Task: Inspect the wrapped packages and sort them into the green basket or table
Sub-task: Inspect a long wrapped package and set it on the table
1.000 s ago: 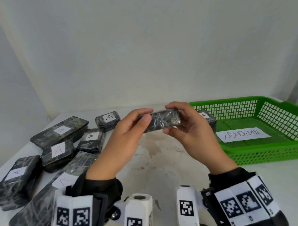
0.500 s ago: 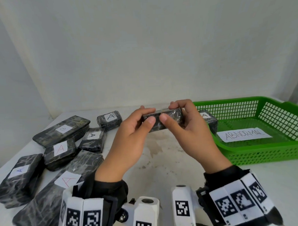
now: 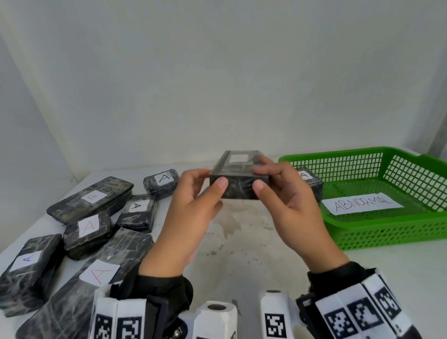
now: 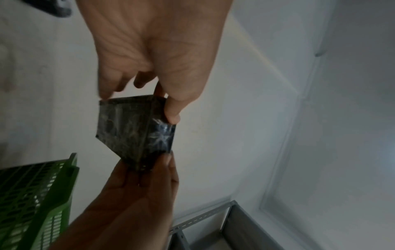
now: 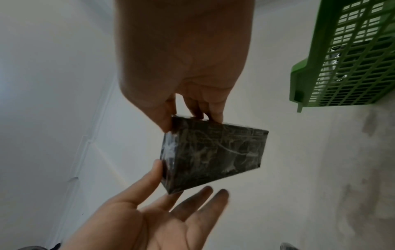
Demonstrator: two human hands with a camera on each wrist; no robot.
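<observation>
Both hands hold one small black wrapped package (image 3: pixel 239 180) in the air above the middle of the table (image 3: pixel 245 247). My left hand (image 3: pixel 212 178) pinches its left end, thumb on the near face. My right hand (image 3: pixel 261 177) pinches the right end. A white label shows on the package's upper face, its writing unreadable. In the left wrist view the package (image 4: pixel 132 132) sits between both hands' fingertips. In the right wrist view the package (image 5: pixel 213 155) shows its wrinkled wrap. The green basket (image 3: pixel 397 229) stands to the right with an "ABNORMAL" paper (image 3: pixel 361 203) inside.
One package labelled A (image 3: pixel 310 182) lies in the basket's near left corner. Several wrapped packages lie on the table's left side, among them one marked B (image 3: pixel 91 198), a small A (image 3: pixel 162 183) and a long A (image 3: pixel 94 283). A white wall stands behind.
The hands have turned the package from showing its long side to pointing away from me, with the labelled face up. My thumbs have shifted onto the near face.
</observation>
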